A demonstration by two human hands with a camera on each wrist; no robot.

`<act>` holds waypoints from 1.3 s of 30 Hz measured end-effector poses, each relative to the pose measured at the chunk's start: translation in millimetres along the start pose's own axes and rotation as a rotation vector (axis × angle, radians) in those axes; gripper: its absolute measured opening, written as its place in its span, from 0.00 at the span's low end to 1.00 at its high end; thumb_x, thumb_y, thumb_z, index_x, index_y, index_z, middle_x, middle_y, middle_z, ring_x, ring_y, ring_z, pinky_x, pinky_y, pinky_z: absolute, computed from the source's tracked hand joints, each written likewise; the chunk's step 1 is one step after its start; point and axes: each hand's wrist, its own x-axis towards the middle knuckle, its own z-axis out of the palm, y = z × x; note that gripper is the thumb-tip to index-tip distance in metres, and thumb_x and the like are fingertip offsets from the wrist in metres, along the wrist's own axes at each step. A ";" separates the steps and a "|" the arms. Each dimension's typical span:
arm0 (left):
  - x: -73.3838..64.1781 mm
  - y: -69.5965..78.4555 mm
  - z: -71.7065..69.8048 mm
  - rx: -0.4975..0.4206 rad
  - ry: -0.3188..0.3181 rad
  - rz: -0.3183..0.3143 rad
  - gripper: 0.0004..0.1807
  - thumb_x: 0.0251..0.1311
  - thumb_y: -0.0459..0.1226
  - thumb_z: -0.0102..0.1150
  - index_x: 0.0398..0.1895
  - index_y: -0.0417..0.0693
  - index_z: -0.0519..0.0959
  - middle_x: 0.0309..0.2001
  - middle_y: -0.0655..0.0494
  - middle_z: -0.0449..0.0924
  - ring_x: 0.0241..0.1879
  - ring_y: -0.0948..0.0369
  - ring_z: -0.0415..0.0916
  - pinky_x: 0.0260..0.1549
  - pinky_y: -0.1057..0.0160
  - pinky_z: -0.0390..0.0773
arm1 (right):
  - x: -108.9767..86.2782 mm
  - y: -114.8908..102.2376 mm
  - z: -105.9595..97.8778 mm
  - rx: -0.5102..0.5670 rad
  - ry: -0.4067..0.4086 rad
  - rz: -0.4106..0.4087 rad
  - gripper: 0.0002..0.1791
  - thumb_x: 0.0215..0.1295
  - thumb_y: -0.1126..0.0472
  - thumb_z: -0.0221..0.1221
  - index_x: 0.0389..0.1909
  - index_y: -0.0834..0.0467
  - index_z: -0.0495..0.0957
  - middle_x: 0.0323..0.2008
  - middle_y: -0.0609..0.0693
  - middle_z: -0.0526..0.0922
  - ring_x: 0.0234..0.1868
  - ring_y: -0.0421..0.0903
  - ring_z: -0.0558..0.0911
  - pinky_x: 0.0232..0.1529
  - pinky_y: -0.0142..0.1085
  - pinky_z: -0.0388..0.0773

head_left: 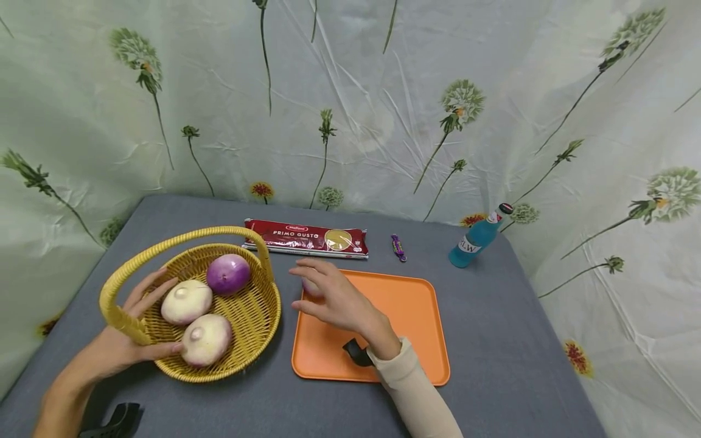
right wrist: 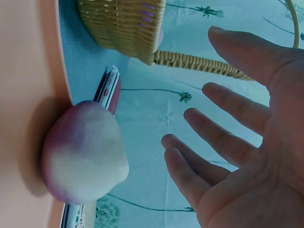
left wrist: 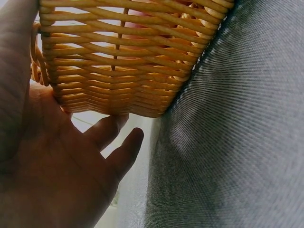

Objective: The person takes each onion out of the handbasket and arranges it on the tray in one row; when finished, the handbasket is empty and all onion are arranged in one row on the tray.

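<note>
A yellow wicker basket point(head_left: 268, 304) with a tall arched handle stands on the left, holding a purple turnip point(head_left: 228, 274) and two white-and-purple turnips point(head_left: 187, 302). My left hand point(head_left: 123, 340) grips its left side near the handle's foot, thumb over the rim; in the left wrist view some fingers point(left wrist: 124, 152) spread under the woven wall. On the orange tray point(head_left: 405, 322) lies another turnip point(right wrist: 88, 154), at its far left corner, mostly hidden in the head view. My right hand point(head_left: 339, 301) hovers above that turnip, fingers spread and apart from it, holding nothing.
Behind the basket and tray lies a red pasta packet point(head_left: 306, 238). A purple wrapped candy point(head_left: 398, 248) is to its right. A blue bottle point(head_left: 476, 239) stands at the table's far right. A flowered curtain point(head_left: 372, 109) hangs behind the grey table point(head_left: 493, 365).
</note>
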 end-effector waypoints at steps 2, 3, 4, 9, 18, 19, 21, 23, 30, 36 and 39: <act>0.5 -0.4 0.0 -0.007 0.001 -0.006 0.64 0.23 0.23 0.82 0.74 0.33 0.60 0.78 0.46 0.44 0.76 0.68 0.38 0.62 0.82 0.41 | 0.2 -2.7 -0.2 0.005 -0.009 -0.008 0.30 0.68 0.50 0.64 0.69 0.56 0.71 0.71 0.51 0.68 0.72 0.48 0.66 0.71 0.44 0.64; 0.7 -0.5 -0.1 -0.008 0.002 -0.008 0.64 0.23 0.23 0.82 0.74 0.33 0.60 0.78 0.46 0.44 0.76 0.68 0.38 0.62 0.82 0.41 | 0.3 -4.1 -0.2 0.005 -0.015 -0.012 0.30 0.69 0.50 0.63 0.69 0.55 0.71 0.71 0.51 0.68 0.72 0.47 0.66 0.71 0.43 0.64; 0.8 -0.6 -0.2 -0.011 0.003 -0.009 0.64 0.22 0.23 0.82 0.74 0.33 0.60 0.78 0.47 0.44 0.76 0.68 0.38 0.62 0.82 0.41 | 0.5 -5.4 -0.1 0.004 -0.020 -0.018 0.30 0.69 0.50 0.63 0.69 0.55 0.71 0.71 0.50 0.68 0.72 0.47 0.66 0.71 0.42 0.64; 0.6 -0.3 -0.2 -0.018 0.006 0.000 0.65 0.21 0.23 0.82 0.74 0.32 0.60 0.79 0.48 0.43 0.76 0.67 0.37 0.62 0.82 0.40 | 0.8 -9.9 1.4 0.004 -0.050 -0.039 0.30 0.70 0.49 0.62 0.70 0.54 0.70 0.71 0.50 0.68 0.72 0.46 0.66 0.70 0.41 0.65; -0.1 -2.5 0.9 -0.005 0.007 0.027 0.66 0.19 0.23 0.83 0.73 0.31 0.61 0.78 0.48 0.44 0.76 0.68 0.39 0.63 0.82 0.42 | 0.2 -12.8 8.1 0.028 -0.074 -0.049 0.31 0.71 0.48 0.61 0.70 0.54 0.69 0.72 0.51 0.67 0.73 0.46 0.65 0.70 0.41 0.66; 0.0 -2.5 1.2 -0.004 0.007 0.032 0.66 0.19 0.23 0.83 0.73 0.31 0.61 0.78 0.48 0.45 0.76 0.68 0.40 0.63 0.82 0.42 | 0.1 -13.7 8.9 0.032 -0.078 -0.050 0.31 0.71 0.48 0.61 0.70 0.55 0.69 0.72 0.51 0.67 0.73 0.46 0.65 0.69 0.41 0.66; 0.2 -2.7 1.6 0.000 0.006 0.039 0.66 0.18 0.24 0.83 0.73 0.31 0.61 0.78 0.48 0.45 0.76 0.68 0.40 0.63 0.81 0.42 | 0.3 -15.8 10.4 0.040 -0.084 -0.053 0.30 0.71 0.48 0.60 0.70 0.54 0.70 0.72 0.51 0.67 0.73 0.45 0.65 0.70 0.40 0.66; 0.1 -2.5 1.6 -0.001 0.006 0.040 0.65 0.18 0.24 0.83 0.73 0.31 0.61 0.78 0.48 0.45 0.76 0.68 0.40 0.63 0.81 0.42 | 1.3 -18.6 12.0 0.044 -0.088 -0.063 0.30 0.71 0.48 0.60 0.70 0.54 0.70 0.71 0.51 0.68 0.72 0.44 0.65 0.70 0.39 0.66; -0.4 -3.0 0.4 -0.005 0.006 0.039 0.66 0.19 0.24 0.83 0.73 0.31 0.60 0.78 0.48 0.45 0.76 0.67 0.40 0.63 0.82 0.43 | 7.6 -28.2 18.1 0.029 -0.087 -0.116 0.30 0.68 0.49 0.63 0.69 0.53 0.71 0.70 0.52 0.70 0.71 0.44 0.67 0.71 0.37 0.63; -0.6 -2.3 -0.3 -0.003 0.009 0.025 0.65 0.20 0.24 0.83 0.73 0.32 0.61 0.78 0.45 0.44 0.76 0.66 0.39 0.62 0.82 0.42 | 11.2 -36.5 26.1 -0.012 -0.111 -0.162 0.30 0.69 0.48 0.62 0.69 0.53 0.71 0.70 0.52 0.70 0.71 0.46 0.68 0.71 0.36 0.62; 0.1 -1.9 0.6 -0.004 0.015 0.033 0.65 0.19 0.23 0.83 0.73 0.31 0.61 0.78 0.47 0.45 0.76 0.66 0.40 0.62 0.82 0.43 | 12.0 -40.5 31.4 -0.012 -0.122 -0.184 0.30 0.70 0.49 0.62 0.69 0.53 0.71 0.71 0.51 0.70 0.70 0.46 0.68 0.70 0.35 0.63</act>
